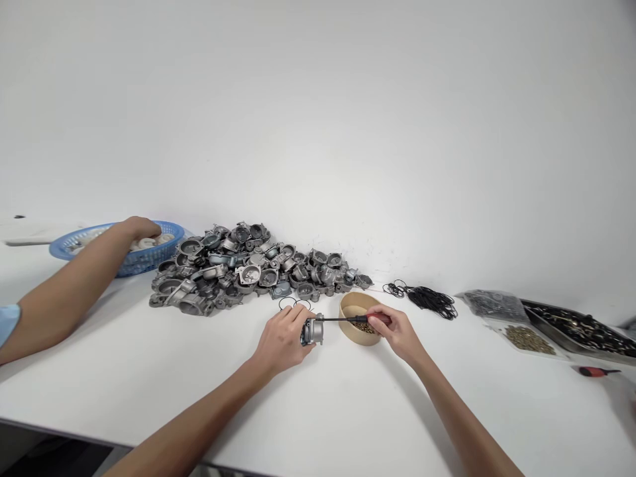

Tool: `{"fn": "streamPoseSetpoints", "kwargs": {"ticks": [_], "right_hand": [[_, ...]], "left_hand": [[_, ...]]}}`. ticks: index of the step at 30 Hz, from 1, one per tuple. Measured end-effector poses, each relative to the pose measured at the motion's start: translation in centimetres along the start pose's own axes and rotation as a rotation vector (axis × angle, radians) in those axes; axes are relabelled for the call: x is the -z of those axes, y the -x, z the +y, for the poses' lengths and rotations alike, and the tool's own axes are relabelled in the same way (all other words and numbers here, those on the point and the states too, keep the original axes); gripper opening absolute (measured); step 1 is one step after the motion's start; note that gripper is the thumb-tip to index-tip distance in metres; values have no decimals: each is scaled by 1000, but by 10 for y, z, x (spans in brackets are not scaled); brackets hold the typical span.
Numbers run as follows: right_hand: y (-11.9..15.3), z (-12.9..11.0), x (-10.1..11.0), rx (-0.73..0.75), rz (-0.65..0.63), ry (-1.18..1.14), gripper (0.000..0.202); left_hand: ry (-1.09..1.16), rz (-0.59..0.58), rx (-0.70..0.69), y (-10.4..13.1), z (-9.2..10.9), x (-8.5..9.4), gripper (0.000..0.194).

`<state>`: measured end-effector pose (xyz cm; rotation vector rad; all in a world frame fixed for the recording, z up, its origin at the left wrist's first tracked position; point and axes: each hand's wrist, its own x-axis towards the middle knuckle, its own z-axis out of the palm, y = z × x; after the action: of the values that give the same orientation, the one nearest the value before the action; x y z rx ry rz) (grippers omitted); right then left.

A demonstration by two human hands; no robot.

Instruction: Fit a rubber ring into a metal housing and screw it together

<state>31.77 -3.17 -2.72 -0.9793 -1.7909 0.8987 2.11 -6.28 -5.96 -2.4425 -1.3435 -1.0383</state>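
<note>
— Where's the work sitting?

— Toward the middle of the tabletop [149,371], a little nearer the front edge than the wall. The left hand [281,341] is closed around a small cast metal housing [314,330], and the right hand [395,329] is wrapped around the red handle of a screwdriver [348,319] whose shaft lies level, tip meeting the housing.

— How would that housing handle?

— Stiff and fairly dense for its size, I'd judge; bare cast metal with lugs and edges, so not slippery and not fragile. Best taken around the body, as the fingers have it, leaving the screw face clear.

— What's around it?

— A tan bowl of small brass screws [360,318] just under the driver, two black rings [294,304] just beyond the left hand, a heap of grey castings [238,268] behind, and loose black rings [427,298] toward the right. (Another person's hand [142,228] rests in a blue basket [163,255] near the back left corner.)
</note>
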Motion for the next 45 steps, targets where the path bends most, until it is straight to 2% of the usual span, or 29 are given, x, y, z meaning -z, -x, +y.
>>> {"fn": "streamPoseSetpoints", "kwargs": {"ticks": [5, 9, 14, 18, 23, 28, 33, 36, 40, 42, 45], "right_hand": [[-1, -3, 1, -89, -10, -50, 39], [-1, -4, 1, -136, -42, -106, 43], [-4, -6, -2, -141, -1, -65, 44], [-7, -2, 7, -99, 92, -43, 40], [-10, 15, 20, -75, 361, 296, 25], [-10, 29, 18, -92, 322, 547, 17], [-11, 36, 18, -84, 291, 684, 16], [-10, 34, 18, -11, 328, 733, 19], [-4, 14, 6, 249, 448, 742, 24], [1, 1, -7, 357, 389, 657, 22], [11, -16, -35, 431, 200, 516, 24]], "left_hand": [[-109, 18, -90, -1, -3, -1, 46], [-158, 49, -101, -1, -5, 0, 45], [-123, 44, -33, -3, -4, 1, 50], [-28, 32, 61, -5, -2, 1, 52], [11, 12, 139, -5, -3, 1, 51], [34, -14, 169, -5, -6, 2, 51], [114, -73, 123, -5, 0, 3, 51], [160, -98, 98, -5, 7, 3, 50], [228, -89, 59, -3, 14, 1, 51], [231, -72, 29, -2, 15, 0, 52], [213, -30, -28, -2, 15, -2, 50]]}}
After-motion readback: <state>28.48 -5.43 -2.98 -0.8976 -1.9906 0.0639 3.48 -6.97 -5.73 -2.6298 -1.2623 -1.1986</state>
